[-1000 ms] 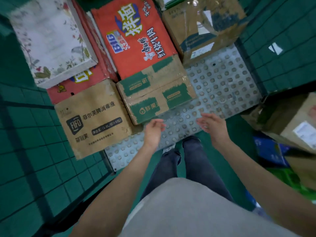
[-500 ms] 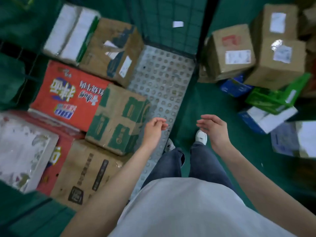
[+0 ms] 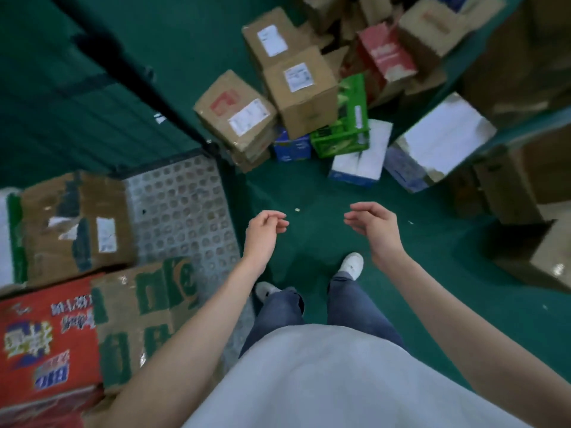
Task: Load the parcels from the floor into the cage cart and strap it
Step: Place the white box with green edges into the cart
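Stood on a dark green floor (image 3: pixel 309 193), dull and matt, in a storage room crowded with cartons on every side. At left, the cage cart's perforated grey metal deck (image 3: pixel 182 211), studded with round holes, bounded at the back by a dark green mesh wall (image 3: pixel 77 112) with a black upright post (image 3: pixel 129 69) running diagonally. On that deck, already loaded: a worn brown cardboard carton with torn labels and dark tape (image 3: pixel 74 223), a brown carton printed with green blocks (image 3: pixel 139 322) just in front of it, and a flat red carton with white and yellow lettering (image 3: pixel 46 338) lying beside, long axis running roughly left to right, lettering upside down in the head view. Ahead on the floor, a loose heap of parcels: a tilted brown cardboard box with a white label and red mark (image 3: pixel 238 112), leaning with one corner down toward the cart; a squarer brown box with a white label (image 3: pixel 301 88) resting against it; a green plastic crate (image 3: pixel 343 131) on its side; a small blue carton (image 3: pixel 292 148); a white-topped blue-edged carton (image 3: pixel 361 156) lying with its long axis pointing away from the person. Left hand (image 3: pixel 262 233) and right hand (image 3: pixel 374 227) held out over bare floor, well apart from every parcel, each grip loose and empty, fingers lightly curled. Below them, blue jeans, white shoes, pale grey shirt.
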